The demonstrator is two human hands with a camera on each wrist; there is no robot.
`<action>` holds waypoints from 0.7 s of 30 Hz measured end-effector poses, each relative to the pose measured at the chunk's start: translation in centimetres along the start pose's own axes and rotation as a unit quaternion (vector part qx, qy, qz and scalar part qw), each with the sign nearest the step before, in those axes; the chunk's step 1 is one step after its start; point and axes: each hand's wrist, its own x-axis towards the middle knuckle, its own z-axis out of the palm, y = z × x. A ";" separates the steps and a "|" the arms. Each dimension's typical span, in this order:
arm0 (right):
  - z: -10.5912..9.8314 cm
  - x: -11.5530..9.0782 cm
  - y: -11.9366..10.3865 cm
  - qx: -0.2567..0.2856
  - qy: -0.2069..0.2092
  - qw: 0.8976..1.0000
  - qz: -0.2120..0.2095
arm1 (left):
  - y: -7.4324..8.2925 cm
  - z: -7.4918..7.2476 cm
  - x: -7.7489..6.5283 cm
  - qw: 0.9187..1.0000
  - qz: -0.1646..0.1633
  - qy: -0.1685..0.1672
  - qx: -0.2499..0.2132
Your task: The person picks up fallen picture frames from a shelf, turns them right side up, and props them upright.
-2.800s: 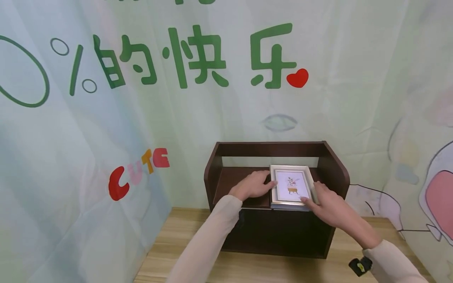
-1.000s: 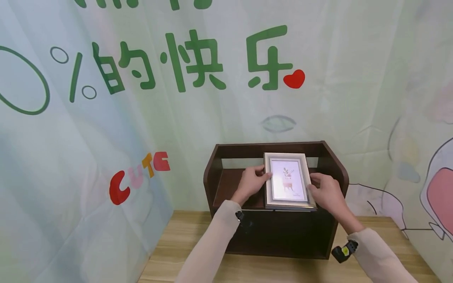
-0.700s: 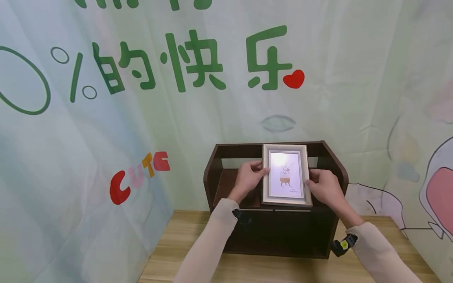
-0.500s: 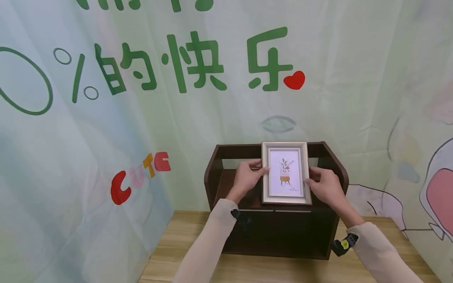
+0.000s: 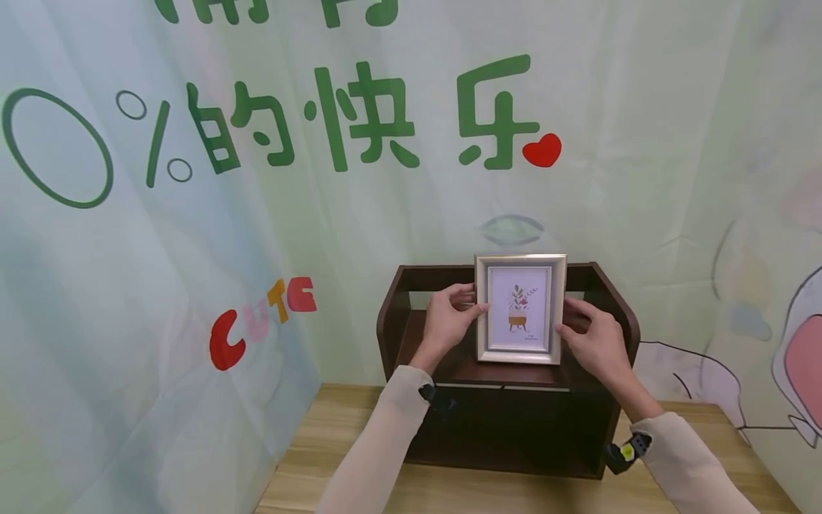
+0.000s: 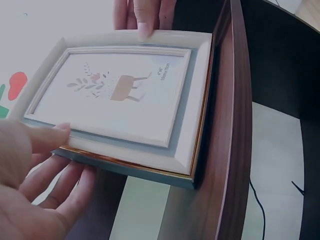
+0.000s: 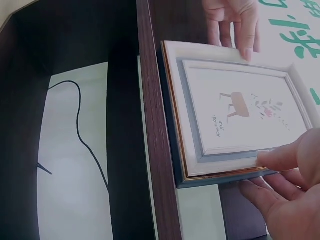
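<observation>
A cream-and-silver picture frame [image 5: 519, 341] with a potted-plant print stands nearly upright on the upper shelf of a dark brown shelf unit [image 5: 459, 370]. My left hand [image 5: 447, 320] grips its left edge, thumb on the front border and fingers behind. On the right edge my right hand [image 5: 599, 341] holds it the same way. Both wrist views show the thumbs pressing the front of the frame [image 6: 182, 145], its lower edge close to the shelf's front lip [image 7: 155, 110].
The shelf unit stands on a wood-grain table [image 5: 308, 442], its lower compartment [image 5: 501, 432] dark. Behind hangs a pale green printed curtain [image 5: 616, 178]. A thin black line [image 7: 80, 120] shows through the unit's opening in the right wrist view.
The picture frame lay flat on the upper shelf at first; its top has been raised and it now stands nearly upright. Both hands have closed round its sides and moved up with it.
</observation>
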 end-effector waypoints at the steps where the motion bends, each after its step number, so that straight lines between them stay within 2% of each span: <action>1: 0.0 0.0 0.0 0.002 0.004 1.000 -0.001 | 0.0 -0.1 0.0 1.000 0.003 0.001 0.001; 7: 0.3 0.1 0.0 0.010 0.016 1.000 -0.007 | 0.3 -0.4 -0.4 0.999 0.024 0.008 0.029; 14: 0.2 -0.2 0.3 0.012 0.017 0.999 -0.027 | 0.5 -0.3 -0.9 0.999 0.029 0.018 0.040; 21: 0.0 -0.4 1.1 0.010 -0.016 0.999 -0.025 | 0.4 0.2 -1.3 0.998 0.027 0.029 0.058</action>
